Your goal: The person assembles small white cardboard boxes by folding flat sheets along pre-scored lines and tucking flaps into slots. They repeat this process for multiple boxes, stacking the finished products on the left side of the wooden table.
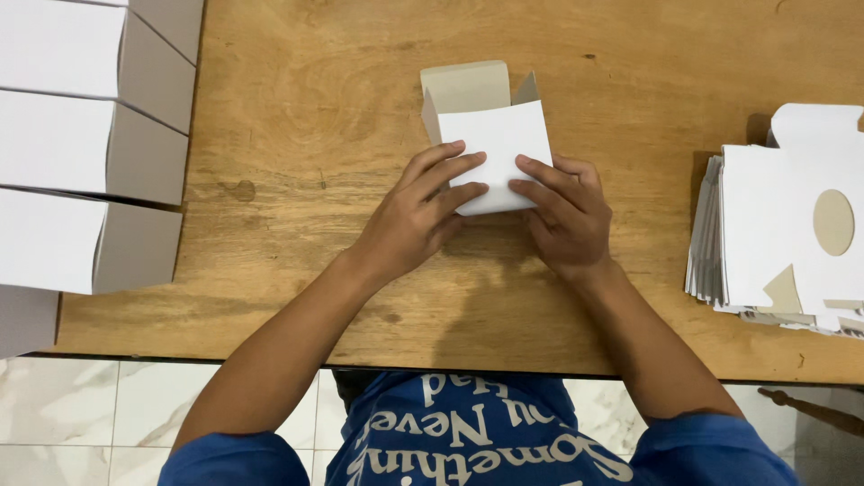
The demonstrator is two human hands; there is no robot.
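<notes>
A small white cardboard box (497, 135) lies on the wooden table (315, 117), its far end open with grey-brown flaps standing up. My left hand (416, 214) rests on the box's near left corner, fingers spread across its top face. My right hand (565, 214) presses the near right corner, fingertips on the white face. Both hands grip the box's near end, which they hide.
A stack of flat white box blanks (774, 234) with an oval cut-out lies at the right edge. Several assembled white boxes (85, 144) are stacked along the left side. The table's near edge meets a pale tiled floor (90, 414).
</notes>
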